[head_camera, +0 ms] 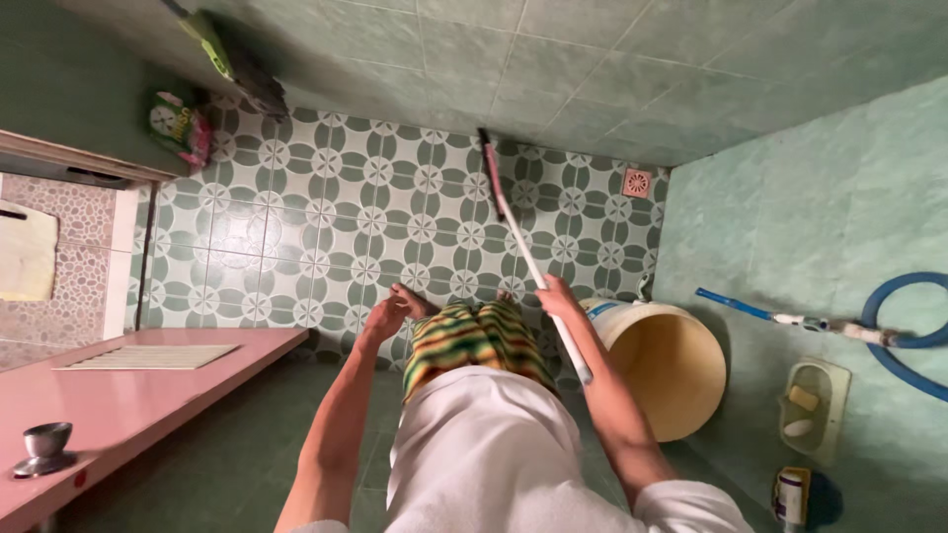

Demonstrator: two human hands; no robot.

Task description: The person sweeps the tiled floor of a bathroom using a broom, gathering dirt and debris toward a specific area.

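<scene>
My right hand (559, 296) grips the white handle of a long floor wiper (523, 247). The handle slants up and left to a dark head (490, 163) that rests on the green patterned tile floor (326, 227). My left hand (383, 318) hangs free over the floor with its fingers loosely apart and nothing in it. Between the hands I see my white shirt and striped green, yellow and red wrap, and a bare foot (415, 299) on the tiles.
A yellow bucket (664, 367) stands just right of my right arm. On the right wall are a blue hose (904, 326), a tap and a soap holder (812, 405). A pink counter (118, 380) with a small metal cup (46, 446) is at the left. A floor drain (637, 182) lies far right.
</scene>
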